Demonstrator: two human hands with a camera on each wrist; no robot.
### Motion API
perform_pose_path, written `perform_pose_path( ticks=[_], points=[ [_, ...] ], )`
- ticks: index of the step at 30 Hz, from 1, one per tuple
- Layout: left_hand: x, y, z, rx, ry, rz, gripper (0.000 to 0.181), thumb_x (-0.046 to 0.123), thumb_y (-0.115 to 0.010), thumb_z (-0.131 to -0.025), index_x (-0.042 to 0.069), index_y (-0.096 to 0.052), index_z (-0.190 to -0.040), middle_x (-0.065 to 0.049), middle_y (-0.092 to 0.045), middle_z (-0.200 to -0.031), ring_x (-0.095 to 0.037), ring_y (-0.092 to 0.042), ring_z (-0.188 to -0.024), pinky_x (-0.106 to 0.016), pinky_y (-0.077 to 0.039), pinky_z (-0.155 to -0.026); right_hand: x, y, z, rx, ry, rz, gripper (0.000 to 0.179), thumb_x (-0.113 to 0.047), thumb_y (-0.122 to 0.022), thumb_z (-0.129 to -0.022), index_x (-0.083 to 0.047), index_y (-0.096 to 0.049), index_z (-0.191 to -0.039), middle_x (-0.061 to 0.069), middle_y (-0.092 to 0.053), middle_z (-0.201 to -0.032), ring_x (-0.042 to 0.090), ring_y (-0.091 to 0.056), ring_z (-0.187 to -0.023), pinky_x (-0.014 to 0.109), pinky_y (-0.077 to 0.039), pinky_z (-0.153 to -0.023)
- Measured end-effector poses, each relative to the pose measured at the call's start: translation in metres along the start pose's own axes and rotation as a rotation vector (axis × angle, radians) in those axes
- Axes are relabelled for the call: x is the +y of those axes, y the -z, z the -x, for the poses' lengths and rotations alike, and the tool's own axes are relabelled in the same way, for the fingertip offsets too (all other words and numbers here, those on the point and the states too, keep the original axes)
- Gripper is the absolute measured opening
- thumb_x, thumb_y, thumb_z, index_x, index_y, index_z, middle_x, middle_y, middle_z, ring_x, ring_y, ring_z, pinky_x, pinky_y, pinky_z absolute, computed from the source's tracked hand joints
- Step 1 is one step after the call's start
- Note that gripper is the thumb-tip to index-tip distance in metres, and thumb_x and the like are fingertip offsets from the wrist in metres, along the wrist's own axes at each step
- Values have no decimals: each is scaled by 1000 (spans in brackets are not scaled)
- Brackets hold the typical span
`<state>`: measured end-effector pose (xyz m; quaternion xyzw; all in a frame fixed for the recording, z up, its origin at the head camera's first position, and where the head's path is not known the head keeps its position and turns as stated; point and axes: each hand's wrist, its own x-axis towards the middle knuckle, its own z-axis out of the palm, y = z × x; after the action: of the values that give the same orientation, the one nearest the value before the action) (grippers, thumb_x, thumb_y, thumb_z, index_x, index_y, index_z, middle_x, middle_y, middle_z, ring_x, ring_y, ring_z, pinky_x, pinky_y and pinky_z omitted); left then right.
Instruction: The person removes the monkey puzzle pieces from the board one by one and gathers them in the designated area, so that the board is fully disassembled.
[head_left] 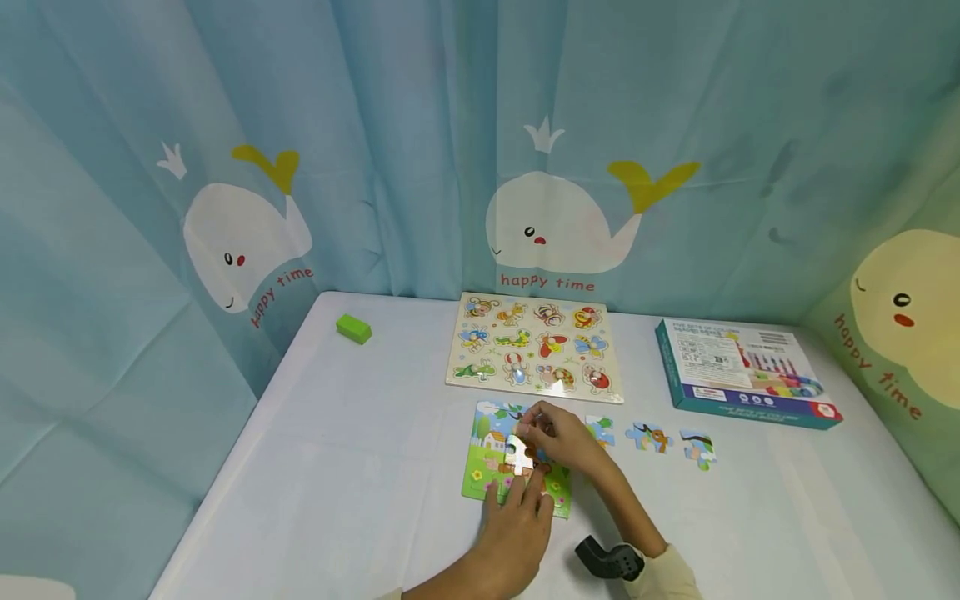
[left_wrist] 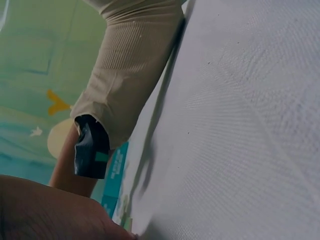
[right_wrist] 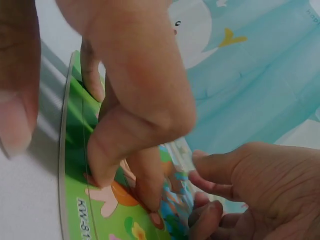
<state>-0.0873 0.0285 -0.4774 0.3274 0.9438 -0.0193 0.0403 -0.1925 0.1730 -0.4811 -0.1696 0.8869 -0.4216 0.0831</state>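
A picture puzzle board (head_left: pixel 476 477) with a house, grass and flowers lies at the front middle of the table. Spread over its lower edge, my left hand (head_left: pixel 516 527) rests its fingertips on the picture; bent fingers (right_wrist: pixel 150 175) press down in the right wrist view. My right hand (head_left: pixel 564 437) reaches over the board's upper right, thumb and fingers pinching the top of a puzzle piece (head_left: pixel 519 457) that shines white with glare. In the right wrist view the right hand (right_wrist: pixel 265 190) curls at the board's far side, its fingertips partly hiding what they hold.
Right of the board lie loose puzzle pieces: one (head_left: pixel 602 427) beside the right hand, a squirrel piece (head_left: pixel 651 437) and a branch piece (head_left: pixel 699 448). Behind is a wooden insect puzzle (head_left: pixel 534 346). A boxed set (head_left: pixel 746 372) stands right; a green block (head_left: pixel 354 328) lies far left.
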Motion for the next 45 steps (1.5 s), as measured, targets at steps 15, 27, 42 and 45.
perform_pose_path(
  ticks=[15, 27, 42, 45],
  points=[
    [2, 2, -1, -9, 8, -33, 48, 36, -74, -86, 12, -51, -121, -9, -36, -152, -21, -42, -120, -52, -49, -94, 2, 2, 6, -21, 40, -23, 18, -8, -64, -93, -2, -59, -110, 5, -62, -83, 10, -60, -64, 25, -48, -60],
    [3, 0, -1, -65, 24, -36, 53, 40, -74, -85, 13, -50, -124, -7, -30, -156, -20, -41, -121, -51, -48, -96, 2, 1, 5, 24, -33, -59, 14, -8, -65, -92, -3, -65, -105, 4, -67, -77, 14, -60, -62, 25, -47, -56],
    [3, -2, 2, -6, 38, -42, 45, 39, -71, -87, 14, -50, -119, -8, -31, -156, -21, -42, -117, -53, -48, -92, 4, 9, 4, 70, 49, -104, 23, -18, -67, -93, -3, -66, -110, 10, -70, -75, 17, -59, -55, 24, -46, -50],
    [3, -4, 1, 0, 37, -34, 41, 38, -69, -90, 14, -51, -118, -8, -33, -156, -21, -42, -117, -53, -48, -92, 3, 12, 6, 79, 50, -146, 23, -15, -65, -94, -2, -66, -112, 13, -69, -76, 20, -57, -53, 23, -42, -45]
  ],
)
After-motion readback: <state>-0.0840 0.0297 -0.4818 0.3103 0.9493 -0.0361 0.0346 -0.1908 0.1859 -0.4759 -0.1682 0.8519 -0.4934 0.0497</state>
